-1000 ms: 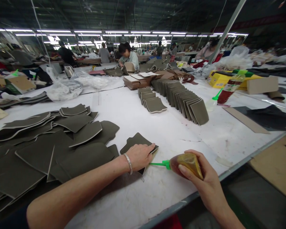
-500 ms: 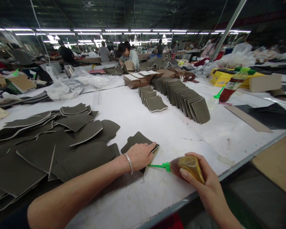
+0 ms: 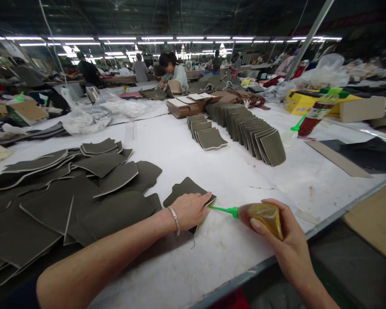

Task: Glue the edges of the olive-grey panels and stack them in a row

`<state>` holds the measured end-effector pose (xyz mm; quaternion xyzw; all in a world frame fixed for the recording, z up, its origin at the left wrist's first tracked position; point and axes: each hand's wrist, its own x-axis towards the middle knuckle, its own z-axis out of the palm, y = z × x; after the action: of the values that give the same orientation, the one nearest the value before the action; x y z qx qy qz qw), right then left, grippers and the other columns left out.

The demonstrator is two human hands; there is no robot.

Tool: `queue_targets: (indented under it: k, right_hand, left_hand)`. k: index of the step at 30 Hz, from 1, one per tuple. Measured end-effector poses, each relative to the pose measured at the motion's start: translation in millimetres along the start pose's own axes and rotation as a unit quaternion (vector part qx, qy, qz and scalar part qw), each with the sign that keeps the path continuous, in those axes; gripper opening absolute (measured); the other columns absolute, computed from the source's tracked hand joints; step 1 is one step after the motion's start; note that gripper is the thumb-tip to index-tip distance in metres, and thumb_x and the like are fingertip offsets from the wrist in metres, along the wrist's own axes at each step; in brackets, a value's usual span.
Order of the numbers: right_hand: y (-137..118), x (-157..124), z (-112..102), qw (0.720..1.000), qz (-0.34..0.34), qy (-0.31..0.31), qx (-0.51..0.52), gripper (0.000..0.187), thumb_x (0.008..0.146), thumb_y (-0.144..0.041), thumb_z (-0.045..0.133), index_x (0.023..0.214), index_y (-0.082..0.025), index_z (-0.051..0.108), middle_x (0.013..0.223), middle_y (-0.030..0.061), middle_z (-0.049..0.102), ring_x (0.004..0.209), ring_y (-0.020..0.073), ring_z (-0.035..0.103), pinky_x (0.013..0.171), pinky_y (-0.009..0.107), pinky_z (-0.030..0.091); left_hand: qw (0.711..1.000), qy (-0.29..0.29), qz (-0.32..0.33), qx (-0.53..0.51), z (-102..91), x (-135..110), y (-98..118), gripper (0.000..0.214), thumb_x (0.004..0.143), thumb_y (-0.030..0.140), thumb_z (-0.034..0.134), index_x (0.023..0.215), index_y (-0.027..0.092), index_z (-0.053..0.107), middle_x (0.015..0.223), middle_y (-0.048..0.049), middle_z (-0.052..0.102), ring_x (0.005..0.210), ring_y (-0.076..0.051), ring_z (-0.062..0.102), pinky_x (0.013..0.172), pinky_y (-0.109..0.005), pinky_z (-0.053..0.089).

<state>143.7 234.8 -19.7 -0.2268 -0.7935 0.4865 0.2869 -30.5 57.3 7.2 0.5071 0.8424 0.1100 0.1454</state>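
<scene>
My left hand [image 3: 189, 210] holds a dark olive leather-like piece [image 3: 184, 186] at its right edge, index finger on top and the other fingers curled. Where the thumb is, I cannot see. A pale edge shows along that piece. In my right hand [image 3: 287, 240] lies a squeeze bottle [image 3: 260, 216] of amber liquid, tilted, fingers wrapped round it. Its thin green nozzle [image 3: 224, 209] points left, the tip close to the piece's right edge beside my left fingers; whether it touches is hard to tell.
Loose olive pieces [image 3: 58, 210] lie heaped on the left of the white table [image 3: 231, 180]. Beyond stand a fanned row of pieces [image 3: 244, 128] and a small stack [image 3: 210, 138]. A red-liquid bottle [image 3: 317, 113] and yellow box [image 3: 297, 103] are at right. A co-worker [image 3: 175, 75] sits across.
My right hand has moved slightly right and toward the far side with the bottle, so the nozzle tip slid up along the piece's edge. My left hand has barely moved.
</scene>
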Motion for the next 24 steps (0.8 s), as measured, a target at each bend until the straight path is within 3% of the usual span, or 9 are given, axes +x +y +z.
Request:
queue_targets:
  k: [4,9,14,20,24]
  right_hand:
    - [0.3,-1.6,-1.5,0.997,-0.012,-0.071,-0.01,0.05,0.076,-0.052,0.072,0.115,-0.026,0.052,0.097,0.0019,0.061,0.084,0.0185,0.06,0.071,0.024,0.049]
    - [1.8,2.5,-1.9,1.0,-0.01,0.005,0.001,0.052,0.074,-0.053,0.074,0.114,-0.027,0.053,0.097,0.0009,0.06,0.084,0.0182,0.058,0.072,0.025,0.047]
    - [3.0,2.5,-2.2,0.998,-0.005,-0.059,0.008,0.051,0.076,-0.051,0.073,0.115,-0.026,0.051,0.097,0.0015,0.06,0.084,0.0188,0.058,0.072,0.026,0.048]
    - [4.8,8.0,-0.5,0.999,-0.016,0.043,0.0,0.056,0.073,-0.053,0.075,0.117,-0.027,0.051,0.102,0.0018,0.058,0.089,0.0209,0.056,0.077,0.03,0.045]
    - [2.4,1.2,0.3,1.0,0.001,-0.001,-0.003,0.053,0.074,-0.053,0.073,0.114,-0.026,0.052,0.097,0.0023,0.059,0.085,0.0205,0.057,0.074,0.03,0.046]
  left_hand:
    - [1.0,-0.008,-0.004,0.001,-0.4,1.0,-0.3,0.054,0.089,0.023,0.034,0.142,0.015,0.041,0.118,-0.0142,0.065,0.099,-0.032,0.065,0.087,-0.045,0.052]
    - [1.0,-0.003,0.001,0.01,0.8,1.2,-1.8,0.053,0.09,0.025,0.033,0.142,0.016,0.041,0.117,-0.0131,0.064,0.1,-0.03,0.064,0.087,-0.042,0.051]
    - [1.0,-0.014,0.001,0.004,1.2,1.8,-2.1,0.054,0.09,0.024,0.034,0.142,0.015,0.04,0.118,-0.0137,0.064,0.101,-0.03,0.064,0.088,-0.043,0.051]
    - [1.0,-0.01,0.004,0.0,1.3,4.0,-1.7,0.053,0.09,0.025,0.033,0.141,0.015,0.042,0.118,-0.0136,0.064,0.101,-0.031,0.064,0.088,-0.045,0.052]
    - [1.0,-0.012,0.003,-0.003,1.8,3.3,-1.6,0.053,0.09,0.025,0.033,0.141,0.015,0.041,0.118,-0.0139,0.064,0.101,-0.031,0.064,0.088,-0.044,0.052]
